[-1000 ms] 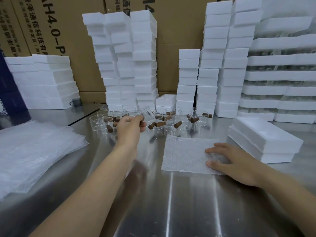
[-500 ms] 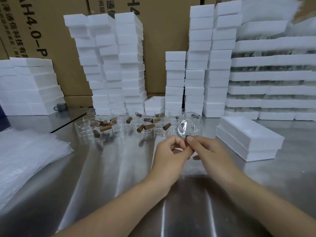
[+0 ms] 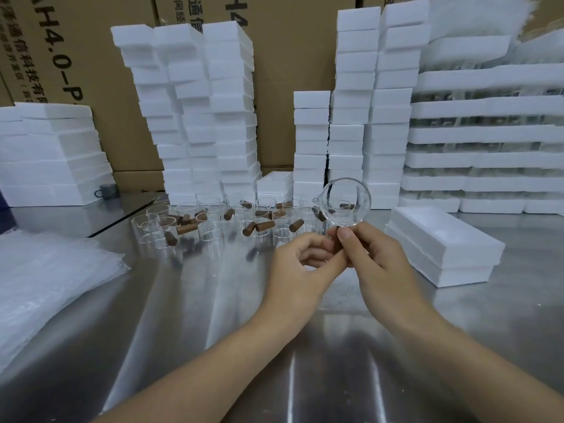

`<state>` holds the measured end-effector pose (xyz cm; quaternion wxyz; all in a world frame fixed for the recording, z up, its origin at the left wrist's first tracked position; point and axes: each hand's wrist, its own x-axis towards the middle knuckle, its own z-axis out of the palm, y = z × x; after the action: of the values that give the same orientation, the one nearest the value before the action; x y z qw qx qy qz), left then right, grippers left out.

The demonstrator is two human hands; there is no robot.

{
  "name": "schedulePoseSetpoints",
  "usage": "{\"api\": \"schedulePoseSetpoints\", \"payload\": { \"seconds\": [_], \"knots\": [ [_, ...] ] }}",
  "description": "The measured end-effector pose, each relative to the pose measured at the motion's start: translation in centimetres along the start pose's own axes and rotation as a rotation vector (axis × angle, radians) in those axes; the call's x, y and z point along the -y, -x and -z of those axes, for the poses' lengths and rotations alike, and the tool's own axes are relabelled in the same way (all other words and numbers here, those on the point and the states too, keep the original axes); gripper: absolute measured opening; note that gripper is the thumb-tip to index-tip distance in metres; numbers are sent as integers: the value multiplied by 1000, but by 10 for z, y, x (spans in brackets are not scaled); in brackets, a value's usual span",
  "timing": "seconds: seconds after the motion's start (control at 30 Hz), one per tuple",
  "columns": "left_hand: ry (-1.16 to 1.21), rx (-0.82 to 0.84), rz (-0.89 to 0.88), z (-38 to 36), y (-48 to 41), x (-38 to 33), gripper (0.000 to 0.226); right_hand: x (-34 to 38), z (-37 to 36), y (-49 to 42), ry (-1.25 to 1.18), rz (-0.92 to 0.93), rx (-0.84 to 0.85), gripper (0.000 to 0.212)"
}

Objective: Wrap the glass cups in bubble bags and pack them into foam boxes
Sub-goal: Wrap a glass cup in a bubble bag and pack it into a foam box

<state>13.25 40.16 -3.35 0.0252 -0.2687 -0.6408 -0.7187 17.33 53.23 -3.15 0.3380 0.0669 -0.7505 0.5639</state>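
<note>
Steel worktop, foam stacks behind. One glass cup, lifted out of the cup cluster, is now held at centre-right, mouth toward the camera. Its handle is pinched by left hand and right hand, the latter taken off the bubble bag. Bagging is judged next.

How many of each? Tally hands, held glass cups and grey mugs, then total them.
Bare hands: 2 (left hand, right hand)
Clear spouted glass cup, held: 1
Small grey mug: 1
Total: 4
</note>
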Motion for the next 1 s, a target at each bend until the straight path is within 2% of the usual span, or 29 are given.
{"api": "schedulePoseSetpoints", "payload": {
  "seconds": [0.5,0.67,0.73,0.9,1.0],
  "knots": [
    [-8,-13,-40,4,-1,3,15,5,1,3,57,-1,26,28],
    [-40,16,-64,5,0,3,8,3,2,2,54,2,5,16],
    [-78,60,-85,4,1,3,11,4,3,2,46,16,-8,13],
    [-146,164,-111,6,1,3,23,12,3,2,-129,-11,34,21],
    [-93,209,-15,5,1,3,29,12,3,1,-183,-54,-9,14]
  ]
}}
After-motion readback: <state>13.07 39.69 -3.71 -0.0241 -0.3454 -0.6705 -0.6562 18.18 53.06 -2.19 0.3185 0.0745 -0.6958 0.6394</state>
